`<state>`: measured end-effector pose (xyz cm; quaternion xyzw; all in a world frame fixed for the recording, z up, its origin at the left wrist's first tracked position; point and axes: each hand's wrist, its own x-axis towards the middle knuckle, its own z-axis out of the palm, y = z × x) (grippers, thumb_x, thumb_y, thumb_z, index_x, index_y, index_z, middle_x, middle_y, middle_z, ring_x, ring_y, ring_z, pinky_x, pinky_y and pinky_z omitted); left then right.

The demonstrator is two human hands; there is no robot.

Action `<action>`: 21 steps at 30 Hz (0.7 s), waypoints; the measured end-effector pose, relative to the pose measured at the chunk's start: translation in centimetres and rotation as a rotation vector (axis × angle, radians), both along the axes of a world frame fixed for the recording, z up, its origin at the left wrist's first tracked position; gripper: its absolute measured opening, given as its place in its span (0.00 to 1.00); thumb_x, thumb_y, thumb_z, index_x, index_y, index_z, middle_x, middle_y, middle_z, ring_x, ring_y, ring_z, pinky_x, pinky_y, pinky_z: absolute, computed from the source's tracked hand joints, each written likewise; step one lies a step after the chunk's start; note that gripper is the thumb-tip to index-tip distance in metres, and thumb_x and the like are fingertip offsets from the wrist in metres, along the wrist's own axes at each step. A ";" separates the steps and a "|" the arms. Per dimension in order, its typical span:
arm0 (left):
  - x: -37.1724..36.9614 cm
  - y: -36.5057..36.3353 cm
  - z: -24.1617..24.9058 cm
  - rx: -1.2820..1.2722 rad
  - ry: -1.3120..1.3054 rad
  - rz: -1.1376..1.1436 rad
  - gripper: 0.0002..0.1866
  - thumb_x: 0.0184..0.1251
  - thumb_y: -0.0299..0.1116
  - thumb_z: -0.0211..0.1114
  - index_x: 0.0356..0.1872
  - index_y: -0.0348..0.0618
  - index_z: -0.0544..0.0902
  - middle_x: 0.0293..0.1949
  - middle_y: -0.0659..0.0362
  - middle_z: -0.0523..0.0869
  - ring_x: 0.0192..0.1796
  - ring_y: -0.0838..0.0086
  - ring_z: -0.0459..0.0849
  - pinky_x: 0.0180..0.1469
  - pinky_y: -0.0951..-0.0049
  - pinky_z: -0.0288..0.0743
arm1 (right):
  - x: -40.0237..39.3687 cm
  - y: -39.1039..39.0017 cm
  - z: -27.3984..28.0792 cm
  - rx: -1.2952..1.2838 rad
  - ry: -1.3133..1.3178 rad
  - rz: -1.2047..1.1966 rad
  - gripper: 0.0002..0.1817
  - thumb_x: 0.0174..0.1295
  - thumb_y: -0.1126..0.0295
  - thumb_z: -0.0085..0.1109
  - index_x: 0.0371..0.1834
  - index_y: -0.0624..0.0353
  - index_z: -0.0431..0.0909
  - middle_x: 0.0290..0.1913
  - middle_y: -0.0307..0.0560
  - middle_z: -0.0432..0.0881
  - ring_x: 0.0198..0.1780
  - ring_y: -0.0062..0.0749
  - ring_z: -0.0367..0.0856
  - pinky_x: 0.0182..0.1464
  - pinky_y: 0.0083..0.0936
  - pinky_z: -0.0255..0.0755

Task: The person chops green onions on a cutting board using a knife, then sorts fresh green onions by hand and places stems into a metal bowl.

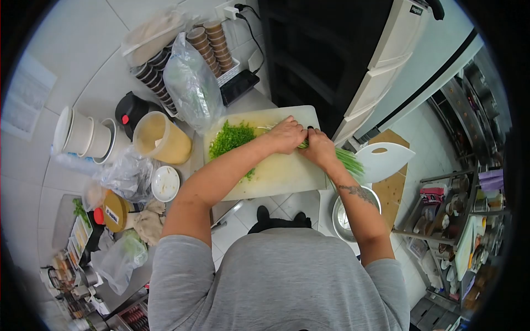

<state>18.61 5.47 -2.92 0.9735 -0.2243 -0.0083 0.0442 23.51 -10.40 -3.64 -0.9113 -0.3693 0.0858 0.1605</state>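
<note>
Left hand [288, 135] curled over the cutting board [276, 174], fingers bent; can't tell what it grips. Right hand [319, 148] just beside it, closed on the green stalks [349, 163], which run out past the board's right edge. Chopped greens [229, 139] heaped at board's left end. Containers: translucent tub [178, 147] with yellowish contents, clear bag [190, 85] with something greenish inside, brown cups [212, 44] stacked by a white basket [230, 73], small white dish [165, 185] with bits in it, metal bowl [336, 214] low on the right, contents unclear
</note>
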 end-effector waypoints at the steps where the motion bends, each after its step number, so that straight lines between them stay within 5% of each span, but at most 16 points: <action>1: 0.1 0.0 -0.3 -0.017 -0.033 -0.005 0.16 0.49 0.25 0.64 0.42 0.36 0.80 0.41 0.52 0.82 0.50 0.59 0.79 0.58 0.61 0.67 | 0.1 -0.2 -0.2 0.006 0.003 0.011 0.29 0.48 0.61 0.70 0.53 0.61 0.74 0.50 0.56 0.81 0.54 0.53 0.79 0.56 0.42 0.75; 8: 0.3 -1.2 -0.4 0.002 0.001 0.034 0.16 0.50 0.27 0.66 0.42 0.35 0.81 0.38 0.48 0.85 0.45 0.55 0.84 0.53 0.58 0.72 | -1.7 -2.3 1.6 0.122 -0.170 0.042 0.34 0.45 0.66 0.73 0.57 0.62 0.70 0.46 0.54 0.82 0.52 0.50 0.80 0.56 0.39 0.74; 10: 0.4 -1.2 0.5 -0.042 0.103 0.080 0.16 0.49 0.28 0.66 0.42 0.36 0.82 0.38 0.46 0.86 0.45 0.54 0.85 0.52 0.56 0.74 | -3.6 -2.6 5.5 0.340 -0.464 0.120 0.34 0.45 0.67 0.74 0.58 0.62 0.71 0.44 0.54 0.82 0.51 0.50 0.79 0.55 0.39 0.73; 12: 0.8 -0.9 1.0 -0.183 0.235 0.167 0.17 0.49 0.29 0.66 0.43 0.37 0.83 0.39 0.44 0.86 0.46 0.52 0.85 0.51 0.55 0.76 | -5.2 -3.5 6.1 0.513 -0.448 0.208 0.32 0.48 0.67 0.73 0.57 0.62 0.72 0.43 0.51 0.82 0.49 0.49 0.79 0.55 0.38 0.72; 14: 1.5 -0.3 2.1 -0.208 0.311 0.242 0.18 0.49 0.30 0.65 0.44 0.37 0.83 0.41 0.42 0.86 0.48 0.51 0.85 0.51 0.55 0.77 | -6.6 -4.7 4.3 0.632 -0.115 0.298 0.27 0.54 0.64 0.72 0.55 0.61 0.73 0.43 0.47 0.82 0.46 0.46 0.79 0.55 0.36 0.70; 17: 1.5 0.8 3.1 -0.396 0.348 0.303 0.20 0.47 0.31 0.65 0.44 0.35 0.83 0.41 0.41 0.87 0.47 0.49 0.85 0.52 0.58 0.77 | -7.2 -3.8 0.3 0.707 1.038 -0.050 0.22 0.62 0.59 0.67 0.53 0.61 0.75 0.43 0.42 0.81 0.45 0.36 0.79 0.54 0.33 0.70; 18: 1.1 0.9 3.8 -0.506 0.347 0.316 0.20 0.46 0.31 0.66 0.44 0.34 0.83 0.41 0.41 0.87 0.47 0.50 0.85 0.52 0.58 0.77 | -6.6 -3.3 0.3 0.788 1.113 -0.158 0.24 0.67 0.55 0.63 0.56 0.61 0.73 0.46 0.41 0.80 0.50 0.29 0.78 0.55 0.30 0.69; 21: -0.3 0.7 4.2 -0.869 0.330 0.282 0.21 0.48 0.30 0.67 0.46 0.34 0.82 0.38 0.46 0.87 0.44 0.62 0.86 0.50 0.65 0.77 | -5.0 -1.4 0.8 1.289 1.123 -0.195 0.29 0.64 0.55 0.65 0.62 0.61 0.70 0.51 0.47 0.79 0.55 0.30 0.76 0.59 0.29 0.68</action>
